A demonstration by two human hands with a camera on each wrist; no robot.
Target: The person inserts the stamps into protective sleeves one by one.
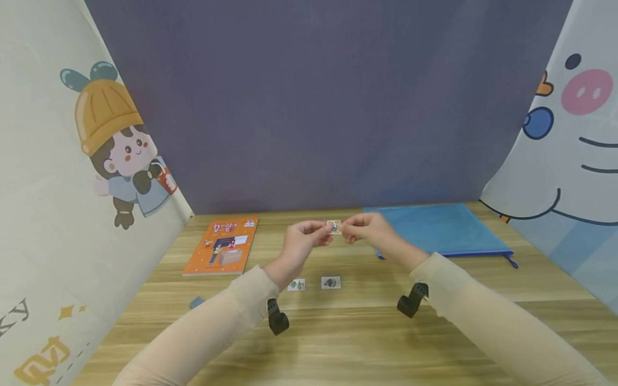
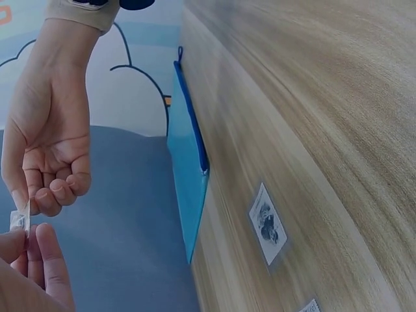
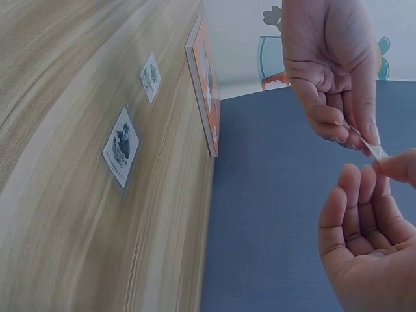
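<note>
Both hands are raised over the wooden table (image 1: 367, 332) and meet at a small picture card (image 1: 333, 227). My left hand (image 1: 322, 234) pinches its left edge and my right hand (image 1: 347, 232) pinches its right edge. In the left wrist view the card (image 2: 19, 219) stands between my left hand's fingertips (image 2: 36, 250) and the right hand (image 2: 45, 149). The right wrist view shows the card (image 3: 374, 149) edge-on, held by the left hand (image 3: 338, 97) and the right hand's thumb (image 3: 400, 166). Two more picture cards (image 1: 296, 284) (image 1: 330, 282) lie flat below the hands.
An orange book (image 1: 222, 245) lies at the back left, a blue zip pouch (image 1: 439, 228) at the back right. A small blue piece (image 1: 196, 302) sits near the left edge. Printed curtains hang on both sides and a dark backdrop stands behind.
</note>
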